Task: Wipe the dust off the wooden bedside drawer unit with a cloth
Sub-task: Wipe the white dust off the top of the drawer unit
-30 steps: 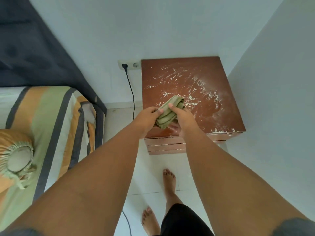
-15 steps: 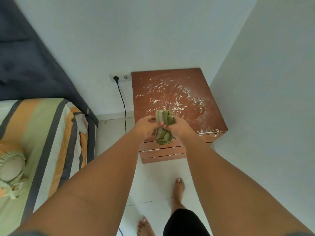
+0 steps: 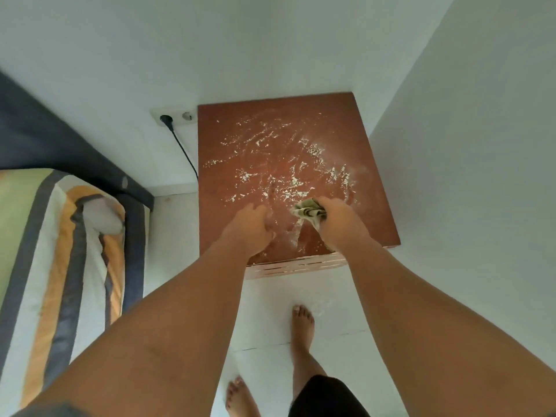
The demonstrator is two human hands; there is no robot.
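The reddish-brown wooden drawer unit stands in the room's corner, its top streaked with white dust across the middle and right. My right hand is shut on a bunched green striped cloth and presses it onto the top near the front right. My left hand hovers over the front left of the top, fingers loosely curled, holding nothing. The slatted drawer fronts show below my wrists.
A bed with a striped green, orange and grey cover lies left, its dark headboard against the wall. A black cable runs from the wall socket down beside the unit. A white wall hugs the unit's right side. My bare feet stand on white floor.
Both hands held the cloth above the unit's front edge; now my left hand has let go and my right hand has brought the cloth down onto the top.
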